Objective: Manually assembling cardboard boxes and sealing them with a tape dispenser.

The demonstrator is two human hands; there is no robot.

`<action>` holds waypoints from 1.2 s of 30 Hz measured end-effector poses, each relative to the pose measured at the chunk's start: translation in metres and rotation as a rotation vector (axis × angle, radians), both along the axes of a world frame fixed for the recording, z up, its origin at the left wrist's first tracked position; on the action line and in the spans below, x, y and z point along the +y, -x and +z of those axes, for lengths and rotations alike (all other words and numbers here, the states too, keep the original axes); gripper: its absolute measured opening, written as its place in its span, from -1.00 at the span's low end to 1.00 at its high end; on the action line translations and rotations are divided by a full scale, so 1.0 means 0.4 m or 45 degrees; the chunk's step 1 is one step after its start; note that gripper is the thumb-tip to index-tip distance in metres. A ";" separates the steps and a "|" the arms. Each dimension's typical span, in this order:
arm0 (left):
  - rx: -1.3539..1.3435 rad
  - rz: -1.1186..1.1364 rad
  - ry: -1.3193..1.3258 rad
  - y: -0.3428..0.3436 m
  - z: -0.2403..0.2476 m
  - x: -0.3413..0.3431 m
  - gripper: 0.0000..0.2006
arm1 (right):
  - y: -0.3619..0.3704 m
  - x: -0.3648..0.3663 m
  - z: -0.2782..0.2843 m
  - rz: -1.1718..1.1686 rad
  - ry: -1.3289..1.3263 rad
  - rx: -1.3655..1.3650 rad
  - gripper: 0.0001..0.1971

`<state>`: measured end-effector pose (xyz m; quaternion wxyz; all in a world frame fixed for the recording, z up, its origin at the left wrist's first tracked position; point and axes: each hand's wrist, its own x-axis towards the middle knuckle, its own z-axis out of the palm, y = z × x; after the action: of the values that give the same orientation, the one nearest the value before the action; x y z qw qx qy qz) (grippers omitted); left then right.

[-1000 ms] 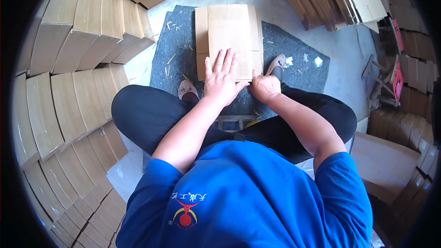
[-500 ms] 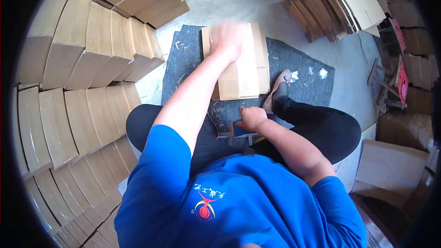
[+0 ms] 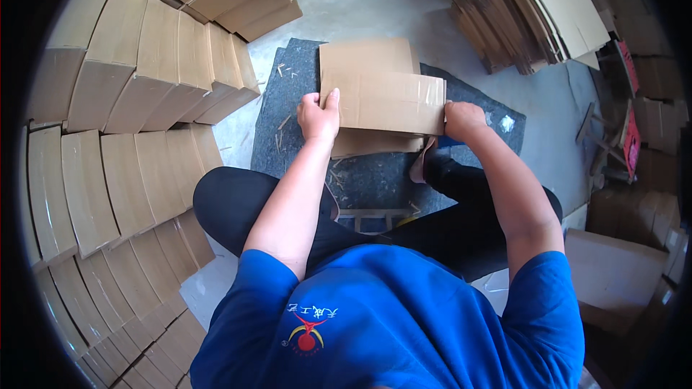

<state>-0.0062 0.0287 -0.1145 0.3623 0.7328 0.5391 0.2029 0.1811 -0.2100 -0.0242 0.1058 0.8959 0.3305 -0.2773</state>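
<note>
A flat, closed cardboard box is tilted up in front of me, its long side running left to right. My left hand grips its left end, thumb on the near face and fingers at the edge. At the opposite end my right hand is closed, touching the box's corner. Part of a blue tool shows under that fist; its kind is mostly hidden. Shiny clear tape shows near the box's right end. Behind and beneath lies more flat cardboard.
A dark grey mat strewn with scraps covers the floor. Cardboard boxes are stacked high along the left. Flat cardboard sheets are piled at the far right. A folding stool with a pink top stands right.
My left hand has come back from the cardboard's far part to grip the box's left end. My right hand has moved forward and right with the blue tool. The box is now turned crosswise and raised.
</note>
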 end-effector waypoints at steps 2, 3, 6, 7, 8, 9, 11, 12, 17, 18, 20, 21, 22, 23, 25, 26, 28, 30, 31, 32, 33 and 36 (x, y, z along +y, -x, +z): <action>-0.048 -0.081 0.020 -0.036 0.018 -0.053 -0.52 | -0.037 -0.048 -0.026 -0.048 0.100 -0.058 -0.69; -0.037 -0.060 0.009 -0.039 0.012 -0.047 -0.56 | -0.038 -0.037 0.005 -0.052 0.116 -0.094 -0.70; -0.093 0.010 0.211 -0.034 0.004 -0.001 -0.62 | -0.076 -0.033 0.123 -0.092 0.106 -0.238 -0.65; -0.102 0.015 0.217 -0.038 0.007 -0.003 -0.62 | -0.100 -0.052 0.151 -0.087 0.058 -0.313 -0.64; -0.025 -0.061 0.197 -0.043 0.029 -0.014 -0.62 | -0.111 -0.072 0.196 -0.139 -0.042 -0.341 -0.64; 0.055 -0.124 0.169 -0.039 0.045 -0.017 -0.62 | -0.108 -0.082 0.249 -0.179 -0.151 -0.364 -0.64; 0.039 -0.006 0.114 -0.021 0.033 0.004 -0.63 | -0.079 -0.075 0.336 -0.242 -0.515 -0.257 -0.63; 0.025 0.078 0.068 -0.019 0.036 0.005 -0.64 | -0.053 -0.068 0.365 -0.291 -0.715 -0.174 -0.64; -0.705 -0.058 0.851 -0.021 0.194 -0.056 -0.51 | 0.038 -0.036 0.326 -0.352 -1.432 0.488 -0.74; -0.799 -0.206 1.192 -0.009 0.230 -0.067 -0.45 | 0.053 -0.021 0.311 -0.334 -1.481 0.575 -0.75; -1.053 -0.373 1.656 0.001 0.276 -0.079 -0.32 | 0.073 0.004 0.284 -0.274 -1.490 0.650 -0.74; -1.087 -0.375 1.727 0.006 0.303 -0.084 -0.28 | 0.076 0.010 0.268 -0.269 -1.465 0.664 -0.73; -1.101 -0.367 1.729 0.010 0.314 -0.079 -0.28 | 0.077 0.014 0.254 -0.266 -1.439 0.675 -0.73; -1.093 -0.409 1.764 0.016 0.321 -0.076 -0.30 | 0.075 0.013 0.244 -0.273 -1.377 0.637 -0.71; -1.102 -0.447 1.805 0.019 0.314 -0.075 -0.31 | 0.070 0.005 0.224 -0.244 -1.352 0.603 -0.71; -1.062 -0.473 1.787 0.018 0.303 -0.075 -0.33 | 0.071 0.003 0.216 -0.238 -1.350 0.611 -0.73; -1.061 -0.401 1.836 0.015 0.282 -0.081 -0.50 | 0.070 -0.003 0.200 -0.263 -1.354 0.646 -0.74; -1.094 -0.352 1.890 0.016 0.237 -0.092 -0.61 | 0.087 0.007 0.199 -0.343 -1.373 0.703 -0.79; -1.119 -0.309 1.939 0.017 0.215 -0.097 -0.71 | 0.094 0.013 0.196 -0.336 -1.366 0.709 -0.79; -1.081 -0.223 1.866 0.019 0.216 -0.115 -0.81 | 0.097 0.013 0.192 -0.367 -1.312 0.685 -0.79; -0.946 -0.175 1.816 0.016 0.209 -0.126 -0.81 | 0.100 0.015 0.190 -0.397 -1.257 0.663 -0.80; -0.786 -0.117 1.708 0.016 0.200 -0.136 -0.78 | 0.115 0.035 0.183 -0.377 -1.152 0.601 -0.73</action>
<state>-0.0125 -0.0258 -0.0347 0.8755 0.2854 0.3898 0.0114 0.1351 -0.1960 0.0490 -0.4086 0.8023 0.3021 -0.3131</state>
